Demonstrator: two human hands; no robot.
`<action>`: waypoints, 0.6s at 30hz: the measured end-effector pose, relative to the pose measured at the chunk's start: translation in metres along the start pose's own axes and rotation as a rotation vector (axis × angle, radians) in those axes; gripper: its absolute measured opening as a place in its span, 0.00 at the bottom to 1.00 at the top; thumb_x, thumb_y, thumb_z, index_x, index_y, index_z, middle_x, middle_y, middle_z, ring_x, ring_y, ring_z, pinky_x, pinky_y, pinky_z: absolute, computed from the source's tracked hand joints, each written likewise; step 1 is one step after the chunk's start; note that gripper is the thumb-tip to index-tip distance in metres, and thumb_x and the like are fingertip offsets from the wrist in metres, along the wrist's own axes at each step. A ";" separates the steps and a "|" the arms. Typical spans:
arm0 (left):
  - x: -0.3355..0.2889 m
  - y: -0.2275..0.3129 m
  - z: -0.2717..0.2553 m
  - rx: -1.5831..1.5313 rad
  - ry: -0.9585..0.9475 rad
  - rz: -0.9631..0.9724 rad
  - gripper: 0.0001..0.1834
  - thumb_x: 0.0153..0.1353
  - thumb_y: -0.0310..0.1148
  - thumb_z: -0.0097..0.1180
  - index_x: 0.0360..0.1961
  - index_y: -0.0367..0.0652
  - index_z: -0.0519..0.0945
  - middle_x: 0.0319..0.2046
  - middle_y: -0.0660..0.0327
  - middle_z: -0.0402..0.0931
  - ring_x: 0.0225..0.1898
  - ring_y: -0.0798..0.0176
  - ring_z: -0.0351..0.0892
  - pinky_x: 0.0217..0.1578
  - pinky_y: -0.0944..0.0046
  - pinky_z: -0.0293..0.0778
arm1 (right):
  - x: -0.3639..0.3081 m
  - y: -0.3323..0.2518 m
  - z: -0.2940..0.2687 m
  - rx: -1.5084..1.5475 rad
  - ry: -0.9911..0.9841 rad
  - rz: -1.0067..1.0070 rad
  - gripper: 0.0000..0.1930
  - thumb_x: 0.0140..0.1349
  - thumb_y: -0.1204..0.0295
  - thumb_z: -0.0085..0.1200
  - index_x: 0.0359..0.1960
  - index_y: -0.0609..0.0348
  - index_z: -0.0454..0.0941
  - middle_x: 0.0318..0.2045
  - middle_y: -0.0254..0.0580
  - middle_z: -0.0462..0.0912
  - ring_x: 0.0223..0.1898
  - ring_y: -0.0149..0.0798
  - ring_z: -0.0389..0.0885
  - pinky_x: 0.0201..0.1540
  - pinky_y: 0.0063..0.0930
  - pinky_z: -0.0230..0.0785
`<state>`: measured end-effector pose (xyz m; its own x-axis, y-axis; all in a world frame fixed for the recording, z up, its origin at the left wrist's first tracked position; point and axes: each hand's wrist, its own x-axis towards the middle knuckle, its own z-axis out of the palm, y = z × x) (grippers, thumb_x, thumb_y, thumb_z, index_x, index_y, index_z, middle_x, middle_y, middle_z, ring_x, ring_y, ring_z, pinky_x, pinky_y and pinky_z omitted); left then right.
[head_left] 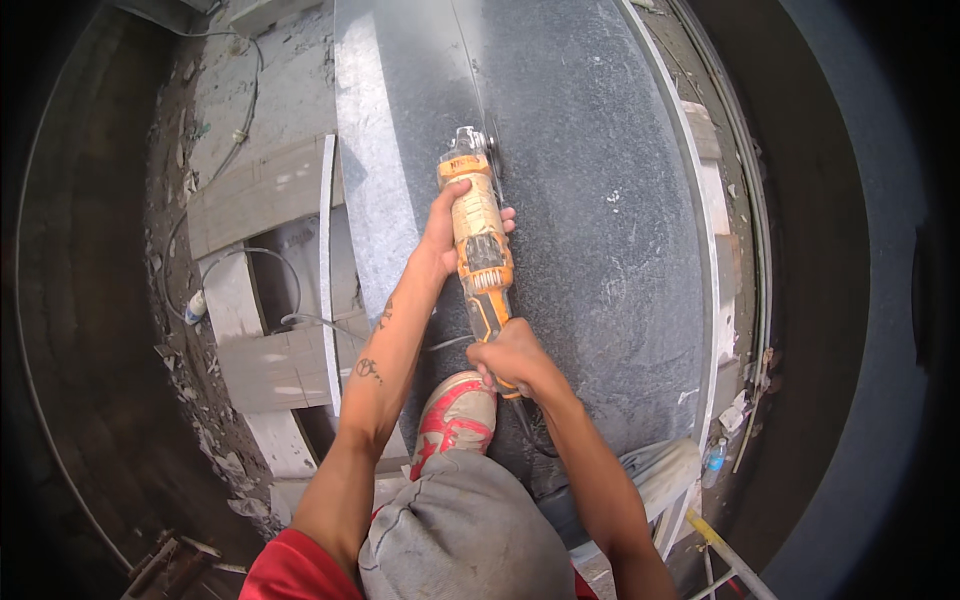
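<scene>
An orange angle grinder (478,240) lies lengthwise over a large dark grey speckled stone slab (600,230), its disc end (470,140) at a thin cut line running up the slab. My left hand (445,225) grips the grinder's body near the front. My right hand (510,355) grips the rear handle, where the cable leaves. My knee in grey trousers (465,530) and a red and white shoe (455,415) rest on the slab's near edge.
A pale lighter strip (375,180) runs along the slab's left side. Light stone blocks and offcuts (270,340) lie to the left with a thin cable (250,260) over rubble. A plastic bottle (713,458) and a yellow bar (725,550) sit at lower right.
</scene>
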<state>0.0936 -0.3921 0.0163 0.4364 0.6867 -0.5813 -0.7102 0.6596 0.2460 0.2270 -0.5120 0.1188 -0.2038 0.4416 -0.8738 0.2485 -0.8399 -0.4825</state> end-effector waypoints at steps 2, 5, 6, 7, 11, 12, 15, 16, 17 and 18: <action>-0.009 -0.007 0.010 -0.005 0.076 -0.006 0.29 0.61 0.51 0.51 0.54 0.40 0.65 0.35 0.46 0.78 0.33 0.47 0.84 0.27 0.48 0.84 | -0.004 0.005 -0.002 -0.024 0.005 0.022 0.06 0.47 0.78 0.55 0.16 0.67 0.75 0.13 0.43 0.77 0.13 0.33 0.75 0.15 0.29 0.67; -0.007 -0.011 -0.008 -0.073 -0.052 -0.028 0.29 0.61 0.51 0.51 0.54 0.41 0.65 0.34 0.47 0.78 0.33 0.47 0.84 0.28 0.47 0.84 | -0.011 0.010 0.002 -0.065 0.027 0.030 0.06 0.47 0.77 0.56 0.16 0.67 0.76 0.14 0.43 0.77 0.13 0.33 0.75 0.15 0.29 0.67; -0.008 -0.013 -0.014 -0.065 -0.043 -0.023 0.29 0.61 0.51 0.51 0.54 0.41 0.65 0.34 0.47 0.78 0.33 0.47 0.84 0.28 0.47 0.84 | -0.013 0.012 0.004 -0.079 0.036 0.028 0.06 0.47 0.77 0.56 0.16 0.67 0.76 0.14 0.42 0.77 0.13 0.33 0.76 0.16 0.28 0.67; -0.009 -0.021 -0.014 -0.067 -0.039 -0.034 0.29 0.60 0.51 0.51 0.53 0.41 0.66 0.34 0.47 0.78 0.33 0.47 0.84 0.28 0.47 0.84 | -0.012 0.022 0.003 -0.082 0.046 0.028 0.06 0.47 0.77 0.56 0.16 0.67 0.76 0.14 0.43 0.77 0.13 0.33 0.76 0.16 0.29 0.67; -0.026 -0.037 -0.011 -0.041 -0.006 -0.036 0.28 0.60 0.51 0.52 0.52 0.41 0.67 0.34 0.48 0.78 0.32 0.49 0.83 0.28 0.49 0.84 | -0.016 0.050 0.006 -0.115 0.047 0.004 0.07 0.47 0.76 0.56 0.17 0.68 0.76 0.14 0.44 0.78 0.14 0.34 0.77 0.16 0.29 0.68; -0.028 -0.039 -0.012 -0.039 -0.001 -0.035 0.28 0.60 0.51 0.52 0.52 0.41 0.67 0.34 0.48 0.78 0.32 0.49 0.83 0.28 0.49 0.84 | -0.018 0.053 0.007 -0.129 0.045 -0.002 0.07 0.47 0.76 0.57 0.17 0.69 0.77 0.14 0.44 0.78 0.14 0.34 0.77 0.16 0.29 0.68; -0.032 -0.042 -0.011 -0.044 -0.015 -0.044 0.28 0.59 0.51 0.53 0.51 0.42 0.68 0.34 0.48 0.78 0.31 0.49 0.83 0.29 0.50 0.84 | -0.016 0.067 0.009 -0.133 0.093 -0.020 0.07 0.47 0.76 0.57 0.18 0.70 0.77 0.15 0.45 0.78 0.14 0.34 0.77 0.16 0.29 0.68; -0.033 -0.042 -0.012 -0.043 -0.010 -0.047 0.28 0.59 0.52 0.53 0.52 0.42 0.69 0.34 0.48 0.78 0.32 0.49 0.84 0.29 0.50 0.84 | -0.018 0.063 0.009 -0.124 0.078 0.003 0.07 0.47 0.76 0.57 0.18 0.70 0.77 0.15 0.45 0.78 0.15 0.34 0.77 0.17 0.29 0.68; -0.033 -0.043 -0.012 -0.043 -0.004 -0.049 0.29 0.59 0.53 0.53 0.53 0.43 0.69 0.35 0.48 0.78 0.32 0.49 0.84 0.29 0.50 0.85 | -0.023 0.056 0.009 -0.115 0.063 0.026 0.07 0.47 0.76 0.57 0.18 0.71 0.77 0.15 0.45 0.78 0.15 0.35 0.77 0.17 0.29 0.69; -0.034 -0.043 -0.013 -0.042 0.001 -0.052 0.30 0.58 0.53 0.54 0.54 0.43 0.69 0.35 0.48 0.78 0.32 0.49 0.84 0.30 0.50 0.85 | -0.026 0.052 0.009 -0.106 0.048 0.049 0.07 0.47 0.76 0.57 0.19 0.71 0.77 0.15 0.45 0.78 0.15 0.35 0.77 0.17 0.29 0.69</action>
<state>0.1015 -0.4480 0.0155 0.4725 0.6516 -0.5934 -0.7093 0.6808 0.1827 0.2365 -0.5701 0.1166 -0.1444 0.4171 -0.8973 0.3564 -0.8240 -0.4404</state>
